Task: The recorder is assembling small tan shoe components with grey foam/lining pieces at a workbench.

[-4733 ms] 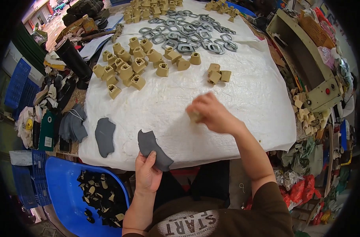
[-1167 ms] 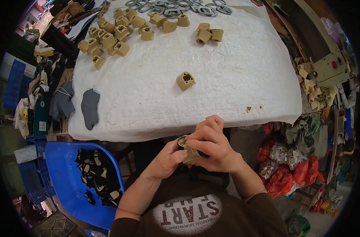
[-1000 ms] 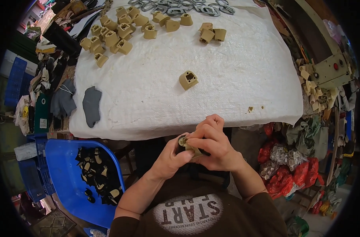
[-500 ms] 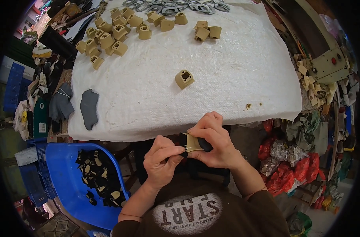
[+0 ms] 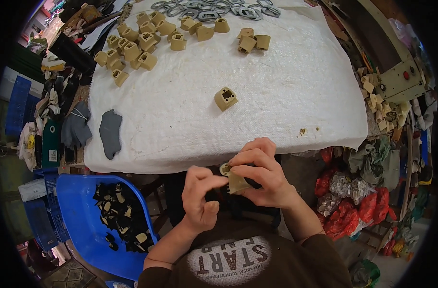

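Right hand (image 5: pixel 263 175) closes its fingers around a tan moulded block (image 5: pixel 234 180), held below the near edge of the white padded table (image 5: pixel 286 91). Left hand (image 5: pixel 201 198), fingers curled, touches the block's side with its fingertips. Another tan block (image 5: pixel 225 98) lies alone on the padding.

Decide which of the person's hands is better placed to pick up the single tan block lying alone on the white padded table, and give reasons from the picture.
Left, probably. The right hand grips a tan moulded plastic piece near the table's front edge, so it is occupied. The left hand only touches that piece with its fingertips and could let go to reach the lone tan block.
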A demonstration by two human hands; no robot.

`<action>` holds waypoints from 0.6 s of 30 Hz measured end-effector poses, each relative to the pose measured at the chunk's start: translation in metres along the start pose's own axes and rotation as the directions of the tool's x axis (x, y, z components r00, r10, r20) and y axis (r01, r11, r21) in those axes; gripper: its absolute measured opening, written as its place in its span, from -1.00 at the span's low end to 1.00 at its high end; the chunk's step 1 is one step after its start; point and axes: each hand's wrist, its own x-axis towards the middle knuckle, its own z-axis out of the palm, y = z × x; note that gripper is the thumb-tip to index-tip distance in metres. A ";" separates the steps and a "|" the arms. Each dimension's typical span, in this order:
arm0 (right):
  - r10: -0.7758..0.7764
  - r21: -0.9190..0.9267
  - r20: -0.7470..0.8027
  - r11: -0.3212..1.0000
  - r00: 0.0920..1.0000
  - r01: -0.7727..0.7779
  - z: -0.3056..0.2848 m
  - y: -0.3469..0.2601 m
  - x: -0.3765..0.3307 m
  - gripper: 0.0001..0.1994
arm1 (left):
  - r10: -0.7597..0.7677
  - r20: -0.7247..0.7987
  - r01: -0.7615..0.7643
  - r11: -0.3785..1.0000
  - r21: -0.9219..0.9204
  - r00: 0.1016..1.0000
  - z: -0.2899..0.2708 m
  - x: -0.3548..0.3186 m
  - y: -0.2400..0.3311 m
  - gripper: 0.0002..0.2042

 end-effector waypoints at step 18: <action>0.266 0.245 -0.060 0.938 0.962 -0.245 -0.006 -0.025 0.000 -0.45 | -0.660 0.245 0.701 0.634 -0.327 0.711 -0.009 -0.004 -0.019 -0.65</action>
